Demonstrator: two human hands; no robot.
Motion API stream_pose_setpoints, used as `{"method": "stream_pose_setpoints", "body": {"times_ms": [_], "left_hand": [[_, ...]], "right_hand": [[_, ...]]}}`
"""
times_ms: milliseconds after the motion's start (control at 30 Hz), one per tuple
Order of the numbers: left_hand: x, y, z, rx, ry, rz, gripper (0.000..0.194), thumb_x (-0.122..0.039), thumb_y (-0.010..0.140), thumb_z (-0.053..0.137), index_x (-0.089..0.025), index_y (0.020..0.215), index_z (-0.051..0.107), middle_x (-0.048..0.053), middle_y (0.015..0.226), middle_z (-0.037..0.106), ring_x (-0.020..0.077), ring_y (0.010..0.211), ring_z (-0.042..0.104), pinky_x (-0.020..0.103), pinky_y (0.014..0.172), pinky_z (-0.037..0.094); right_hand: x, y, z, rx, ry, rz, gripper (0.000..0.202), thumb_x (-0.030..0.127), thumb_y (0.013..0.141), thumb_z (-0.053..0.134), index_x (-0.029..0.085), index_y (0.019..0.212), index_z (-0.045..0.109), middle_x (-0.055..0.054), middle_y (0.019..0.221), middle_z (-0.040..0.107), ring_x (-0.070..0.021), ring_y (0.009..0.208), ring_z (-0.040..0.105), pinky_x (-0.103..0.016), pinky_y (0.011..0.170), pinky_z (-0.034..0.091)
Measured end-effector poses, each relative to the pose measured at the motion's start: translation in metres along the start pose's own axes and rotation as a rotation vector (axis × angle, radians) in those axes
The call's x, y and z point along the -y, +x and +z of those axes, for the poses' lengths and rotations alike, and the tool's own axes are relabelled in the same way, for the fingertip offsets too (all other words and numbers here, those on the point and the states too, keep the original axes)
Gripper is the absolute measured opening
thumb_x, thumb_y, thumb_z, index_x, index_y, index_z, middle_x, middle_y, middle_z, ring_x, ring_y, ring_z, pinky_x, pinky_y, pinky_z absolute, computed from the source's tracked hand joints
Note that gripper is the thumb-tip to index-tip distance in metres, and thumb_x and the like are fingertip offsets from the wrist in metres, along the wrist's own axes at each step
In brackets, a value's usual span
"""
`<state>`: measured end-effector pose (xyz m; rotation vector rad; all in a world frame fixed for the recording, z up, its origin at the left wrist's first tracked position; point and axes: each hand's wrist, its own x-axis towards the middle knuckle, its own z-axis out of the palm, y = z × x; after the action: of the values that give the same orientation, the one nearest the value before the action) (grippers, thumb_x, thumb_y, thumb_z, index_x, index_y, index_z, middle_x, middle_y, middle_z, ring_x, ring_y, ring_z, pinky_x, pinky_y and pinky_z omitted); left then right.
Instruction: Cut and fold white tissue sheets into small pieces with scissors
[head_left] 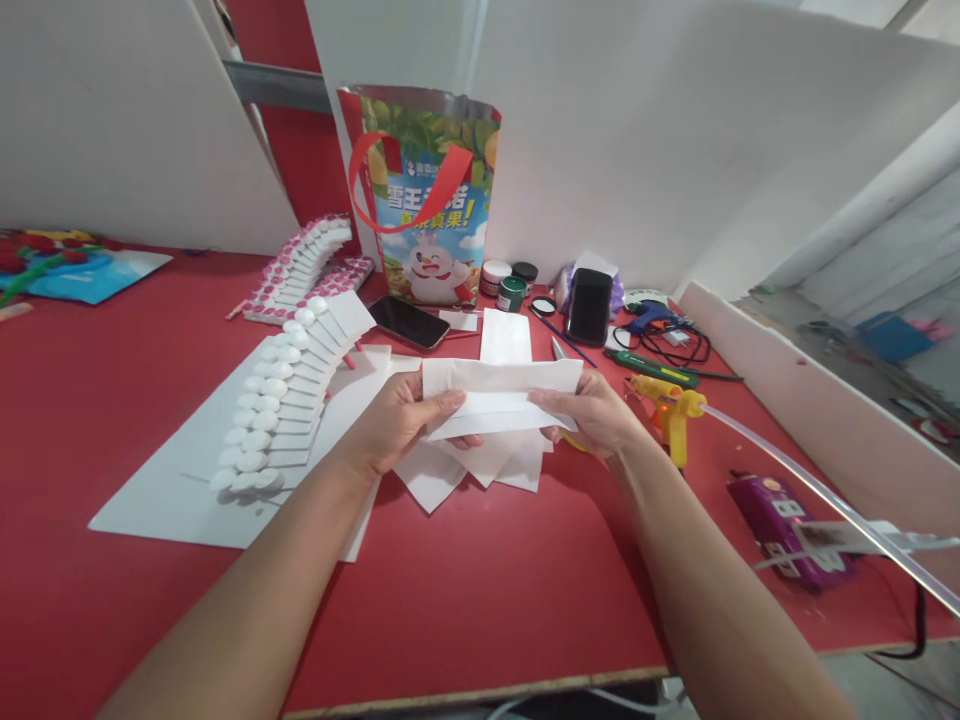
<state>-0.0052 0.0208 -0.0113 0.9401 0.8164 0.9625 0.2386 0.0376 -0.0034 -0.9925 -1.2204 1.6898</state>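
Observation:
A folded white sheet (501, 378) is stretched between my two hands above the red table. My left hand (409, 415) pinches its left end, thumb on top and fingers underneath. At the right end my right hand (592, 412) grips it the same way. Beneath the held sheet lie several loose white sheets (431, 478), fanned out on the table. Just behind it is a white strip (505, 335). To the left, a curved row of white pieces with round tops (277, 400) rests on a large white sheet (172, 480).
Behind stand a colourful bag (431, 220), a phone (409, 322) and paint jars (511, 292). On the right are a yellow glue gun (670, 405), a green tool (652, 367), cables and a purple box (787, 530). The red table (480, 600) has its edge near me.

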Motion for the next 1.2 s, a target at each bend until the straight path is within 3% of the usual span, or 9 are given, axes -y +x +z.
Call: {"method": "stream_pose_setpoints", "body": {"times_ms": [133, 300, 467, 533, 633, 733, 833, 1033, 1200], "left_hand": [[0.000, -0.002, -0.001, 0.028, -0.017, 0.001, 0.025, -0.030, 0.073, 0.086, -0.019, 0.094, 0.083, 0.007, 0.086, 0.079, 0.0218, 0.065, 0.074, 0.036, 0.064, 0.064], [0.001, -0.002, 0.000, 0.065, -0.010, -0.013, 0.018, -0.029, 0.069, 0.087, -0.019, 0.084, 0.083, 0.006, 0.065, 0.075, 0.0210, 0.060, 0.074, 0.033, 0.065, 0.061], [0.001, -0.002, 0.001, 0.083, -0.043, -0.023, 0.008, -0.021, 0.071, 0.079, -0.018, 0.078, 0.080, 0.008, 0.068, 0.076, 0.0215, 0.060, 0.073, 0.033, 0.063, 0.058], [-0.001, -0.003, -0.003, 0.162, -0.053, -0.039, 0.007, -0.015, 0.070, 0.073, -0.016, 0.076, 0.078, 0.008, 0.069, 0.076, 0.0223, 0.062, 0.073, 0.036, 0.069, 0.058], [-0.004, -0.001, -0.013, 0.393, -0.129, -0.155, 0.020, -0.014, 0.064, 0.069, -0.015, 0.085, 0.071, 0.011, 0.077, 0.078, 0.0315, 0.076, 0.077, 0.043, 0.078, 0.057], [-0.004, 0.002, -0.017, 0.548, -0.238, -0.288, 0.034, -0.033, 0.069, 0.073, -0.016, 0.096, 0.061, 0.014, 0.088, 0.079, 0.0405, 0.086, 0.077, 0.046, 0.077, 0.057], [-0.001, 0.001, -0.010, 0.476, -0.187, -0.402, 0.045, -0.059, 0.087, 0.064, -0.017, 0.102, 0.058, 0.012, 0.087, 0.078, 0.0359, 0.074, 0.078, 0.043, 0.066, 0.060], [0.007, -0.005, 0.005, 0.561, 0.094, -0.492, 0.038, -0.047, 0.088, 0.073, -0.011, 0.099, 0.067, 0.018, 0.091, 0.080, 0.0184, 0.049, 0.070, 0.026, 0.049, 0.054], [0.008, -0.003, 0.006, 0.473, 0.132, -0.464, 0.035, -0.044, 0.084, 0.078, -0.011, 0.089, 0.071, 0.015, 0.079, 0.080, 0.0150, 0.043, 0.066, 0.021, 0.041, 0.048]], "right_hand": [[0.004, -0.001, 0.000, -0.017, 0.051, -0.010, 0.028, 0.030, 0.058, 0.091, 0.015, 0.078, 0.079, 0.000, 0.059, 0.062, -0.0072, 0.046, 0.046, -0.023, 0.041, 0.034], [0.007, -0.002, -0.001, 0.008, 0.104, -0.060, 0.010, 0.021, 0.062, 0.080, 0.015, 0.067, 0.074, 0.001, 0.054, 0.054, -0.0062, 0.047, 0.038, -0.024, 0.047, 0.028], [0.009, -0.003, 0.000, 0.024, 0.087, -0.054, 0.006, 0.011, 0.059, 0.071, 0.015, 0.063, 0.070, 0.003, 0.051, 0.048, -0.0050, 0.046, 0.033, -0.023, 0.049, 0.025], [0.009, -0.003, -0.001, 0.033, 0.072, -0.040, 0.006, 0.011, 0.058, 0.068, 0.015, 0.062, 0.070, 0.004, 0.050, 0.046, -0.0052, 0.046, 0.033, -0.023, 0.049, 0.023], [0.008, -0.003, -0.003, 0.063, 0.034, -0.026, 0.009, 0.009, 0.055, 0.066, 0.015, 0.060, 0.070, 0.001, 0.053, 0.052, -0.0065, 0.048, 0.036, -0.022, 0.048, 0.021], [0.006, -0.003, -0.002, 0.134, -0.029, -0.017, 0.014, 0.007, 0.051, 0.063, 0.015, 0.060, 0.070, -0.002, 0.064, 0.061, -0.0079, 0.052, 0.041, -0.022, 0.048, 0.024], [0.005, -0.004, 0.003, 0.204, -0.124, 0.002, 0.018, 0.005, 0.054, 0.060, 0.015, 0.064, 0.071, -0.001, 0.067, 0.061, -0.0085, 0.055, 0.043, -0.022, 0.049, 0.028], [0.003, -0.005, 0.014, 0.302, -0.265, -0.066, 0.025, 0.002, 0.054, 0.054, 0.015, 0.065, 0.073, -0.002, 0.078, 0.062, -0.0095, 0.066, 0.049, -0.019, 0.050, 0.033], [0.001, -0.001, 0.006, 0.243, -0.154, 0.004, 0.017, 0.008, 0.061, 0.062, 0.014, 0.075, 0.070, 0.001, 0.067, 0.061, -0.0073, 0.049, 0.049, -0.020, 0.044, 0.034]]}}
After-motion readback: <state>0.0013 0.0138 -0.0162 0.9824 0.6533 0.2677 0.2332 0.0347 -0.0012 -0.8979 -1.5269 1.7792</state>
